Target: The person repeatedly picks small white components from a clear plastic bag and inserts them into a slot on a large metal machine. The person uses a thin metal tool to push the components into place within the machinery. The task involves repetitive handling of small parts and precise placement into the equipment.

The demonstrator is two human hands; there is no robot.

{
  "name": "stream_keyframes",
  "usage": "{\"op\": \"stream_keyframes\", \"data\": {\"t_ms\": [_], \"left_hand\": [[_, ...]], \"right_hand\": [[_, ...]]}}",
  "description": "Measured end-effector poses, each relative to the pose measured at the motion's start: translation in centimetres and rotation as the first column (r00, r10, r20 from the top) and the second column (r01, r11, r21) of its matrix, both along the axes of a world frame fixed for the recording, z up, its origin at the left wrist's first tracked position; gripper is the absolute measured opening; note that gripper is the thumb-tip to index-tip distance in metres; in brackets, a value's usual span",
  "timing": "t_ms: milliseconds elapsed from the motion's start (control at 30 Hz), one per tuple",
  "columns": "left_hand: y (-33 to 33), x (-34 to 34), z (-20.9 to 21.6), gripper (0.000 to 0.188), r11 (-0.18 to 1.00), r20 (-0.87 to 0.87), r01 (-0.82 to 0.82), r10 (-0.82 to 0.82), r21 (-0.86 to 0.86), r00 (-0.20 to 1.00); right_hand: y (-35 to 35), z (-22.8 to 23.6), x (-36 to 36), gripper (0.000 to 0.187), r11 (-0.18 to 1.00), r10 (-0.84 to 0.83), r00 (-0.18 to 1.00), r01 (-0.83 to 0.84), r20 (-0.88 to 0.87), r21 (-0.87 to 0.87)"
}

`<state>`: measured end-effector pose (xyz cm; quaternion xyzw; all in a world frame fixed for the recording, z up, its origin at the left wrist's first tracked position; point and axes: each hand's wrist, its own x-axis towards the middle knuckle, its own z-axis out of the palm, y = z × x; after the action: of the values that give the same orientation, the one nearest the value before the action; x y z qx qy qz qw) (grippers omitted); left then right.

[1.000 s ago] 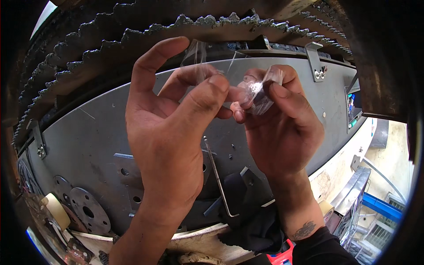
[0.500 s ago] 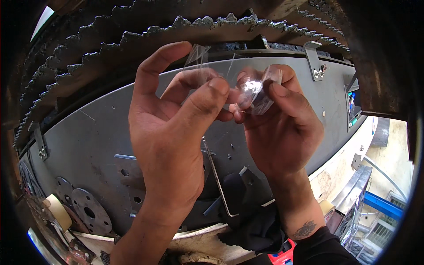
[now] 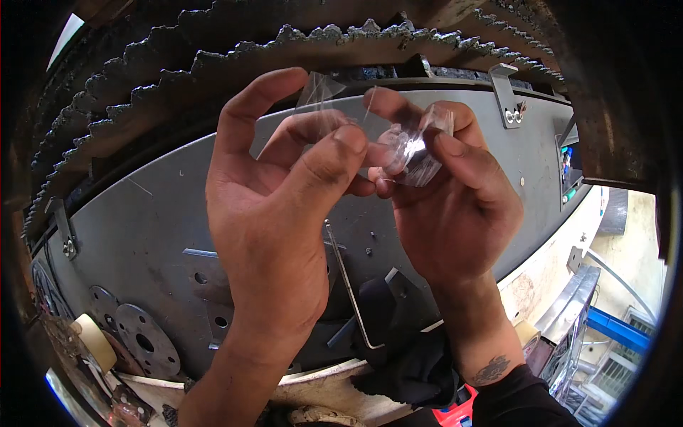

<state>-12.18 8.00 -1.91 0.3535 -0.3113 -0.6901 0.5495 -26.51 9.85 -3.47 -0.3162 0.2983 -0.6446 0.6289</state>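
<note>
Above the grey metal plate [image 3: 178,206], both my hands work at clear, crinkled plastic film [image 3: 416,149]. My left hand [image 3: 274,192] pinches it between thumb and fingers, and a clear flap sticks up beside the raised index finger. My right hand [image 3: 459,206] grips the shiny bunched part between thumb and fingers, with one fingertip lifted behind it. Whether the film is one piece or two, and whether anything is inside, I cannot tell. Below the hands, a long L-shaped hex key [image 3: 347,285] lies on the plate.
Jagged, crusted metal slats [image 3: 249,50] run along the far side. Round metal discs with holes [image 3: 147,340] lie at lower left beside a tape roll [image 3: 94,341]. Black cloth [image 3: 409,381] lies at the near edge. An upright bracket [image 3: 504,96] stands at far right.
One finger of my right hand has lifted and straightened toward the left behind the film, which has shifted slightly. My left hand has hardly moved.
</note>
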Motion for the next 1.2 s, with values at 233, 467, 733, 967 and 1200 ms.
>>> {"op": "stream_keyframes", "data": {"t_ms": [233, 467, 733, 967, 1200], "left_hand": [[0.0, 0.0, 0.1, 0.057, 1.000, -0.004, -0.007, 0.007, 0.008, 1.000], [0.0, -0.1, 0.1, 0.057, 1.000, -0.009, -0.009, 0.009, 0.013, 1.000], [0.0, 0.0, 0.1, 0.055, 1.000, 0.004, 0.000, 0.000, 0.017, 1.000], [0.1, 0.0, 0.3, 0.055, 1.000, -0.022, -0.007, 0.007, 0.021, 1.000], [-0.5, 0.7, -0.2, 0.053, 0.998, -0.004, -0.055, 0.055, -0.012, 0.998]], "right_hand": [[0.0, -0.1, -0.1, 0.024, 1.000, 0.007, 1.000, -0.007, 0.014, -0.006], [0.0, 0.0, -0.1, 0.025, 1.000, -0.003, 1.000, 0.002, 0.017, 0.009], [0.2, 0.1, -0.2, 0.028, 0.997, -0.028, 0.998, 0.023, 0.064, 0.078], [0.3, 0.7, 0.1, 0.028, 0.989, -0.071, 0.994, 0.060, 0.078, 0.137], [-0.5, 1.4, 0.9, 0.010, 0.872, -0.433, 0.816, 0.486, -0.384, 0.050]]}}
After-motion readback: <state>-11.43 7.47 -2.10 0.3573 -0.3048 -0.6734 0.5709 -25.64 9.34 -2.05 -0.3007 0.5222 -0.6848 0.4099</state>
